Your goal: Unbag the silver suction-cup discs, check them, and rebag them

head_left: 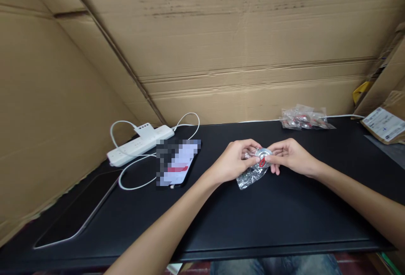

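Head view showed the left hand [236, 162] and right hand [291, 157], both pinched closed, gripping a metal disc [264, 152] midway between them by its left and right sides, clear bag [251, 179] extending near-left.

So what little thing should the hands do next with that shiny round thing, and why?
Perhaps the right hand could steady the silver disc while the left hand smooths the clear bag: the bag looks crumpled, and both hands are at the disc with its red loop.
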Motion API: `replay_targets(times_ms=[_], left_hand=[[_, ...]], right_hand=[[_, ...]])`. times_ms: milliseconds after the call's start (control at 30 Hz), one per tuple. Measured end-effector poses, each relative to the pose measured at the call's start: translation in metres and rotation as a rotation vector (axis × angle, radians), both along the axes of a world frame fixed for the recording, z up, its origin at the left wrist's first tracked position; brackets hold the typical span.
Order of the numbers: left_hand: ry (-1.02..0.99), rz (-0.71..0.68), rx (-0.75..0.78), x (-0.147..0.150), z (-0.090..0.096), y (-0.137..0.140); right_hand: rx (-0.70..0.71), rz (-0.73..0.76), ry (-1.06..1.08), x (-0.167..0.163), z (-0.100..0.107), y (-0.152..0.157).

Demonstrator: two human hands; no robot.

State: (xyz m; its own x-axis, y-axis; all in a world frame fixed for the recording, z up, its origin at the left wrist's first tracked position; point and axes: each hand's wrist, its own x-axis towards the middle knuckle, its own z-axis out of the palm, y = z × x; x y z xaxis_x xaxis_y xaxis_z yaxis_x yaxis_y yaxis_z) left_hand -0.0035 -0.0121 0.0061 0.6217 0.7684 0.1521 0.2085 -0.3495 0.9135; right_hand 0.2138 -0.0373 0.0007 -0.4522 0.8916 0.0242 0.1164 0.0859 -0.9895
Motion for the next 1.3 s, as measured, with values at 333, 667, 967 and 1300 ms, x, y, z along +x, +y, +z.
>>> replay_targets(times_ms=[333,667,967,1300], left_hand=[[-0.045,-0.028,0.029,0.0003,0.004,0.0007],[-0.104,-0.027,-0.041,-0.0001,0.0061,0.0006],[-0.161,-0.031,-0.082,0.0015,0.0079,-0.0023],[-0.107,0.058,-0.002,0.0018,0.0037,-0.0002]], right_hand=[[-0.062,-0.061,0.112,-0.0005,0.0019,0.0008],[-0.073,-0.234,0.211,-0.003,0.0064,0.0014],[0.026,-0.347,0.184,-0.0081,0.0034,-0.0005],[0.265,-0.284,0.06,-0.0083,0.0001,-0.0043]])
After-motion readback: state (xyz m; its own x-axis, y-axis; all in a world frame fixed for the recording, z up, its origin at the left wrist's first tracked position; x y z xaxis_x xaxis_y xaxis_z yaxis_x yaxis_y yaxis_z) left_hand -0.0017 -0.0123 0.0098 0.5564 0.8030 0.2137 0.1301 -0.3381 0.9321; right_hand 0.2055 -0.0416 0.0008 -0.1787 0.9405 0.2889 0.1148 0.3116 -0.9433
